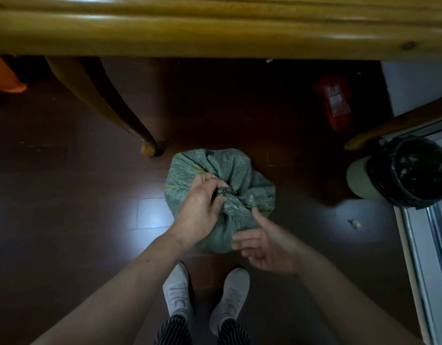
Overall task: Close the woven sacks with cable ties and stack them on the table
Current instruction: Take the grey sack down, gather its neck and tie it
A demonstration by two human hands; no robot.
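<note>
Head view looks straight down on one green woven sack (240,170) standing on the dark floor (65,195) just ahead of your shoes (176,292), on your side of the table (215,28) whose edge runs across the top. Your left hand (202,202) sits on the sack's top, its fingers (216,181) and thumb curled round the gathered neck (227,194), pinching the bunched mouth together. Your right hand (264,250) hangs at the sack's near right flank, palm up, fingers straight and spread, holding nothing; whether it brushes the fabric I cannot tell. So the neck lies forward and to the left of your right fingertips, close by, and the bunch seems to point up toward the camera, which means a tie would have to loop round it sideways, just under your left fist. The right hand is the free one, and I judge it the one to fetch and thread a tie while the left holds the bunch. Counted: one sack on the floor, none on the strip of table in view, and no cable tie that I can make out in either hand or on the neck. One red packet (333,103) lies on the floor under the table, well apart to your front right, its contents too dim to tell, and one bin (409,170) with a black liner stands further right
</note>
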